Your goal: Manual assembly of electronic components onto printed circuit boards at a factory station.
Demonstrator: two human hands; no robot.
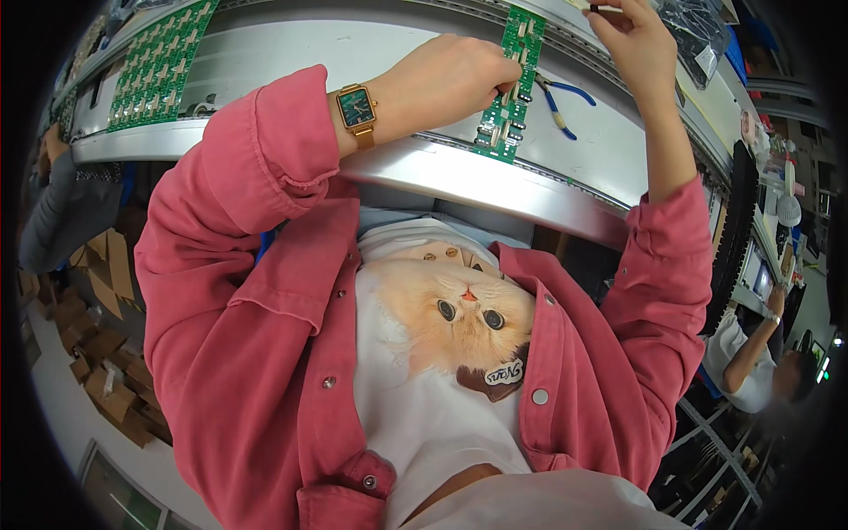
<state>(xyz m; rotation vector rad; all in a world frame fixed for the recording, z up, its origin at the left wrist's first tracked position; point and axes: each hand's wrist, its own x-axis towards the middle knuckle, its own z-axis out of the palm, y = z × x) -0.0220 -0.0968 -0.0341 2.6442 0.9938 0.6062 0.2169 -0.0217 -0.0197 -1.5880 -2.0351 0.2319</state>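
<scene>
A narrow green circuit board point(510, 119) with small parts on it lies across the metal rails of the bench. My left hand point(455, 75), with a gold watch on its wrist, is closed over the board's left edge, its fingertips against the parts. Whatever those fingers hold is hidden. Farther off to the right, my right hand point(636, 44) is raised near the far rail, thumb and finger pinched on a small dark piece point(594, 8) at the picture's top edge. Blue-handled pliers point(564, 104) lie just right of the board, touched by neither hand.
A larger green circuit board panel point(163, 66) rests on the rails at left. Dark plastic bags point(693, 35) lie at the far right. The silver front rail point(495, 190) runs before me. Other people work at far left and right; cardboard boxes point(115, 393) stand on the floor.
</scene>
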